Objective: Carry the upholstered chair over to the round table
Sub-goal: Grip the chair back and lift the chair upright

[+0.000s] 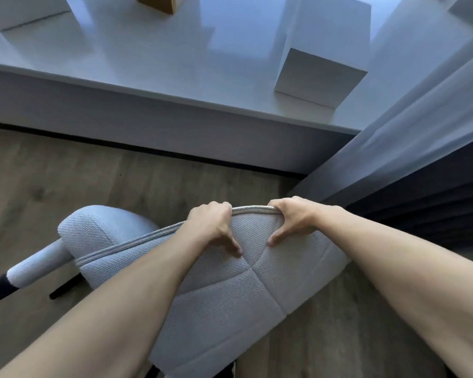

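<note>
The upholstered chair [230, 290] is covered in pale grey woven fabric with piped seams, and I look down on the back of its backrest. My left hand [216, 225] grips the top edge of the backrest, fingers curled over the rim and thumb pressed on the fabric. My right hand [292, 219] holds the same edge just to the right, thumb pointing inward. A padded armrest [93, 230] with a dark leg sticks out at the left. The round table is not in view.
A low white platform [175, 77] runs across the top, carrying white boxes [320, 77] and a wooden block [159, 2]. A sheer curtain [421, 132] hangs at the right with dark drapes below it. Wood flooring [66, 173] lies between chair and platform.
</note>
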Action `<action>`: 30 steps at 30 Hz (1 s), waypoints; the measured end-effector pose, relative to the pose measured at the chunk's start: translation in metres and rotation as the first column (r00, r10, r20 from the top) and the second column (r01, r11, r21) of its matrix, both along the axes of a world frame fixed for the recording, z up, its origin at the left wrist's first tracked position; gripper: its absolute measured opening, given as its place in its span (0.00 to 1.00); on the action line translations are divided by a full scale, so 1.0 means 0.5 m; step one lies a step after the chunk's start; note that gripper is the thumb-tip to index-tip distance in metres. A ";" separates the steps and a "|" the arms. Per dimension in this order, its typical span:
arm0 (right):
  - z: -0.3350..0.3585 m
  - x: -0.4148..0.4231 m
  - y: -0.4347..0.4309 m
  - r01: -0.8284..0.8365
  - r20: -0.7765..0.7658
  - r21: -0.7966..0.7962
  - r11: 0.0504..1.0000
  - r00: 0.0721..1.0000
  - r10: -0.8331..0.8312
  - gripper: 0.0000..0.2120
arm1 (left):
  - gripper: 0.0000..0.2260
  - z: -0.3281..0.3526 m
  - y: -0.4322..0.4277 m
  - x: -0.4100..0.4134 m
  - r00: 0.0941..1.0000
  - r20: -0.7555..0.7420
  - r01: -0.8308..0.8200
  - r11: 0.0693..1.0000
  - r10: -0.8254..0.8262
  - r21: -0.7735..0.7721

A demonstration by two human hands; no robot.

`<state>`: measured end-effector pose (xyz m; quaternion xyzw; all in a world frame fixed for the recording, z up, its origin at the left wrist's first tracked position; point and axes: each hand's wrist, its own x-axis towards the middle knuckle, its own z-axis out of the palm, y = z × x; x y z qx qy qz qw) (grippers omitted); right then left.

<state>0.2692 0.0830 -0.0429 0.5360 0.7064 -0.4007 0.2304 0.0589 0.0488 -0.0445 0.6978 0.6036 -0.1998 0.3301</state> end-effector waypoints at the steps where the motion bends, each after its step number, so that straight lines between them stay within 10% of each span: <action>1: -0.004 0.015 -0.001 0.021 -0.003 -0.012 1.000 1.000 -0.022 0.31 | 0.35 0.001 0.002 -0.001 1.000 0.011 -0.004 1.000 0.004 -0.014; 14: 0.004 0.073 -0.034 0.305 -0.089 -0.082 0.949 0.946 -0.311 0.24 | 0.34 0.015 -0.015 -0.017 0.984 0.113 -0.130 0.989 0.138 -0.069; 30: 0.405 -0.116 -0.138 0.103 -0.194 0.327 0.939 0.980 -0.040 0.30 | 0.30 0.323 -0.155 -0.236 0.942 0.298 -0.208 0.967 0.157 0.148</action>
